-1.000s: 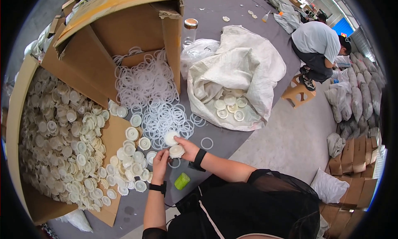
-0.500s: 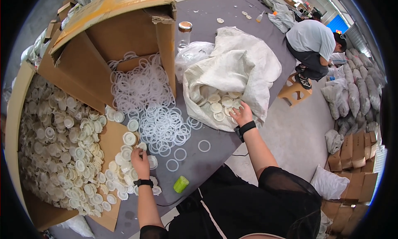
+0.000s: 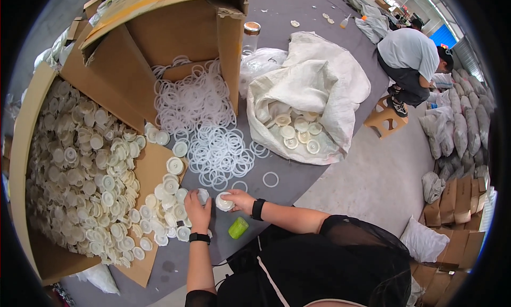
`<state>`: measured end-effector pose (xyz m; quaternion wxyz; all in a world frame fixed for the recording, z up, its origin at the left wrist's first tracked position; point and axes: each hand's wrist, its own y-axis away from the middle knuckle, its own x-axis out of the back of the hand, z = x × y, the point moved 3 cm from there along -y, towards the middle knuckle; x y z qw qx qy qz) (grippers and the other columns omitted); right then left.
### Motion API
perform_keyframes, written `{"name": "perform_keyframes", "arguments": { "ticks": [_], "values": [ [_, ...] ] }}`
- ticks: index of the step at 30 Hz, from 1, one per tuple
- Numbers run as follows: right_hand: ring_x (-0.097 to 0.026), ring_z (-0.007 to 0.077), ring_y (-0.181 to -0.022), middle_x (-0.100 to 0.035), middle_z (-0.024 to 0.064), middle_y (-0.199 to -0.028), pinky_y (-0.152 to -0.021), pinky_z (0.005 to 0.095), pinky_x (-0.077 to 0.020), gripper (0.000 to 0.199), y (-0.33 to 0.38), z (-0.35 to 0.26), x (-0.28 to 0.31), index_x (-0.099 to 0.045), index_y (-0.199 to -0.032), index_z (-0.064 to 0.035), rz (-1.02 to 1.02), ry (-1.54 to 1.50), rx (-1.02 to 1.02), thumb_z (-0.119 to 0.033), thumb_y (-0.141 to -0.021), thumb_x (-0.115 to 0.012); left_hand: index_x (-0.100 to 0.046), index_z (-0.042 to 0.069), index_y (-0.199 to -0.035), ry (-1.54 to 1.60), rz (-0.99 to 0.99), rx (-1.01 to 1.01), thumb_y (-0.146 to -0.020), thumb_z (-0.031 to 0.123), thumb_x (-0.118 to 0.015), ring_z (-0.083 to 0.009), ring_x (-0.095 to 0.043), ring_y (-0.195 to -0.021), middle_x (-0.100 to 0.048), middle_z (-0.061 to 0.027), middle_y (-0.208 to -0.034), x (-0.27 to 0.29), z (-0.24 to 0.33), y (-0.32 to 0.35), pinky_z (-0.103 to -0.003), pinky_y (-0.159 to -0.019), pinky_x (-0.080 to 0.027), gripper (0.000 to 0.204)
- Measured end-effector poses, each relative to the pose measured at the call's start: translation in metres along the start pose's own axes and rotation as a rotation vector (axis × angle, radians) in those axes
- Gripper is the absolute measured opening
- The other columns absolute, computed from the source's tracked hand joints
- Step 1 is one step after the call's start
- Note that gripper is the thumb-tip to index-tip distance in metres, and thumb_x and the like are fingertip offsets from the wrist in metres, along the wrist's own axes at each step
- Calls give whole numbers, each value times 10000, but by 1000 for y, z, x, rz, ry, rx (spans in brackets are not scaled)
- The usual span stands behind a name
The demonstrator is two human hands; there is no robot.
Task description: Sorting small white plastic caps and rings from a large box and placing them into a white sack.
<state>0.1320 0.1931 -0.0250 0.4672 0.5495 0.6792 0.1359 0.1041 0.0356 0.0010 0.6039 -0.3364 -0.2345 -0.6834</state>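
My right hand [image 3: 243, 200] pinches a round white plastic cap [image 3: 224, 202] by its edge, just to the right of my left hand. My left hand [image 3: 197, 211] has its fingers closed round another whitish cap [image 3: 203, 195], partly hidden by them. Beside it, to the left, lie several loose cream caps [image 3: 169, 186], spilling from a big heap of caps [image 3: 80, 174] in a cardboard box. Beyond both hands spreads a pile of translucent white rings [image 3: 221, 155]. A white woven sack [image 3: 319, 83] lies with its mouth toward me, with several caps [image 3: 302, 125] inside.
A tipped cardboard box [image 3: 229, 62] holds more rings. A bright green cylindrical object [image 3: 238, 228] lies near the edge of the grey-covered table [image 3: 298, 174]. Behind the sack stands a clear jar [image 3: 250, 38]. At the far right another person [image 3: 407, 54] sits bent over on a stool [image 3: 384, 123].
My right hand has left the sack's mouth and come in beside my left hand, now holding a cap. My left hand has shifted slightly right and nearer. The view has shifted a little.
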Motion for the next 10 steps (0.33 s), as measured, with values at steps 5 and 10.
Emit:
{"name": "perform_keyframes", "arguments": {
  "ticks": [5,10],
  "values": [
    [-572,134,-756,-555,66,-946,-590,251,-476,386,2,5,9,-434,-1136,-52,184,-47,58,-219,-800,-524,-411,2,-1053,-388,-152,-40,-592,150,-660,-319,-426,-955,-457,-155,-1024,3,4,4,-398,-818,-340,545],
    [-575,172,-790,-540,85,-971,-619,274,-494,431,-2,1,10,-378,-1211,-132,184,188,248,-190,-805,-510,-406,41,-1067,12,-48,113,-576,168,-663,-294,-428,-970,-446,-131,-1044,2,1,7,-397,-850,-319,568]
  ]
}}
